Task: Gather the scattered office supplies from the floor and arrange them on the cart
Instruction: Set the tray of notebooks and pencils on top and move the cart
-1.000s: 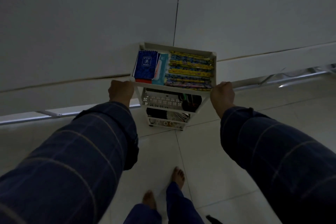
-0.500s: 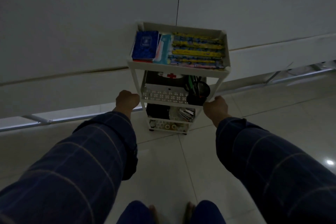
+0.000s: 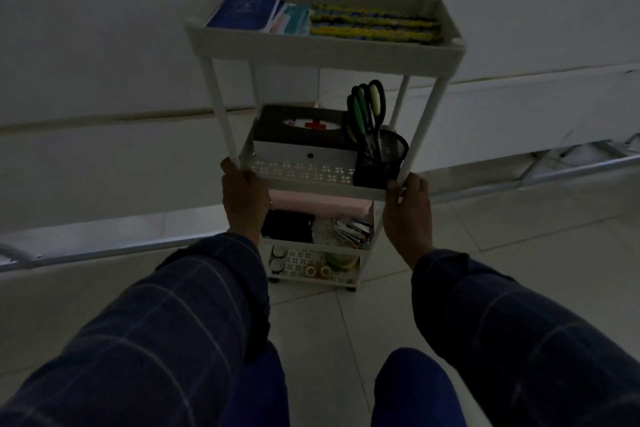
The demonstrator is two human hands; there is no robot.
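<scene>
The person is low to the tiled floor point(image 3: 485, 253) in dim light, both arms in dark checked sleeves reaching out to a white tiered cart point(image 3: 325, 52) that stands close against the pale wall. The left hand point(image 3: 244, 199) is closed round the near left corner of the second shelf, at the foot of the left post, and the right hand point(image 3: 408, 204) is closed the same way on the near right corner. On the top tray a blue notebook point(image 3: 244, 10) lies at the left, some pale booklets point(image 3: 292, 19) sit just beside it, and a row of yellow-and-blue patterned boxes point(image 3: 374, 24) fills the right side. The second shelf carries a dark box with a red cross point(image 3: 301, 135) on its lid, and beside it, at the right, a black mesh pen cup point(image 3: 381, 163) holding green-handled scissors point(image 3: 367, 104) upright. Below that I can make out a pink box point(image 3: 318, 203), a black case point(image 3: 287, 227) and a heap of clips point(image 3: 351, 230); the bottom tier holds tape rolls point(image 3: 318, 270), though the gloom hides the rest.
</scene>
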